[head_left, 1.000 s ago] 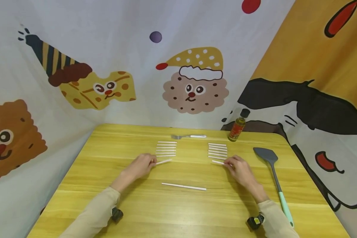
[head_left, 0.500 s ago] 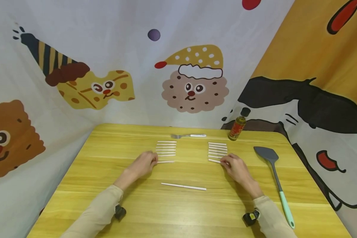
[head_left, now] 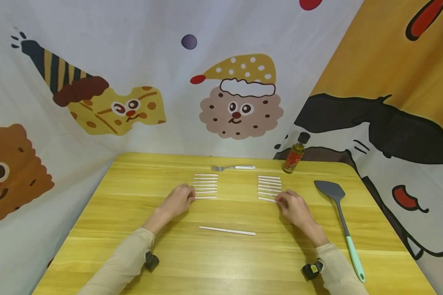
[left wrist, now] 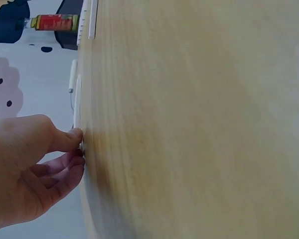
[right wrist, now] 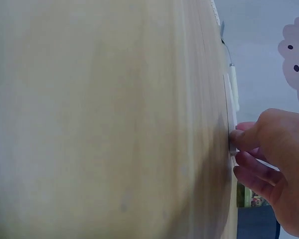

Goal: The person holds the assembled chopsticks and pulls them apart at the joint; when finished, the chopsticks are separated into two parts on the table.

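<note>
In the head view, my left hand (head_left: 178, 199) pinches the outer end of a thin white stick (head_left: 206, 198), the nearest in a left column of several parallel sticks (head_left: 205, 181). My right hand (head_left: 296, 208) likewise pinches the outer end of another white stick (head_left: 266, 199), the nearest in a matching right column (head_left: 269, 184). Both held sticks lie on or just above the tabletop. The wrist views show thumb and fingers meeting on each stick, whose gripped end is mostly covered. A longer white stick (head_left: 227, 230) lies crosswise nearer to me, touched by neither hand.
A fork with a white handle (head_left: 245, 167) lies beyond the columns. An oil bottle (head_left: 294, 157) stands at the back right. Right of my right hand lies a grey spatula (head_left: 330, 189) with a green handle (head_left: 355, 259). A patterned cloth (head_left: 177, 139) hangs behind the wooden table (head_left: 107, 213).
Both held sticks have turned from slanted to nearly parallel with their columns. My hands have shifted only slightly, each keeping its pinch.
</note>
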